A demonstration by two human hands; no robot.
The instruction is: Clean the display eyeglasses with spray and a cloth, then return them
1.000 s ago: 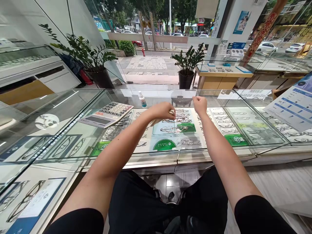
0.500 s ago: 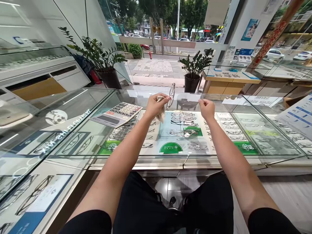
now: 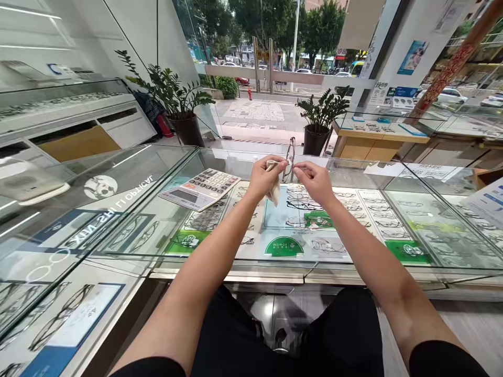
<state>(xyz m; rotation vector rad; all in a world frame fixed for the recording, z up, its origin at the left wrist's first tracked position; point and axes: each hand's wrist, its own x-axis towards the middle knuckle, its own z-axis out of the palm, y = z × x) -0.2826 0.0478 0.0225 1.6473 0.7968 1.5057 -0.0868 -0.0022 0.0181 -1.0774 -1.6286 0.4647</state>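
Glass counter, calculator, hands holding eyeglasses, potted plants, street doors

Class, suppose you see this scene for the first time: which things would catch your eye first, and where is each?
The two hands raised mid-frame: the left hand pinches a pale cloth and a pair of glasses, which the right hand also grips. Beneath them stretches the glass display counter full of spectacle frames, a calculator lying on top at left.
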